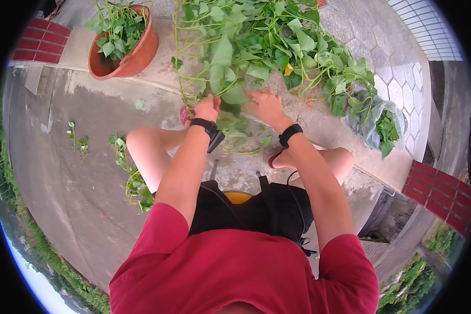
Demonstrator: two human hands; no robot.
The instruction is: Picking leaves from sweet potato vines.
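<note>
My left hand (208,108) pinches a long green leafy vine (181,74), whose stem runs up and away from me. Broad leaves hang from it between my two hands. My right hand (269,106) is beside a large leaf (235,94), fingers bent and palm down; whether the fingertips grip anything is hidden. Beyond both hands lies a big heap of leafy vines (267,39), which look like sweet potato vines. Loose leaves (233,125) lie on the concrete below my hands, between my feet.
An orange-brown plastic bucket (151,43) with cut greens tilts at upper left. At right, a clear plastic bag (363,114) holds leaves. Vine pieces (133,184) lie beside my left knee, with small sprigs (78,141) farther left. A low concrete step (172,88) crosses ahead.
</note>
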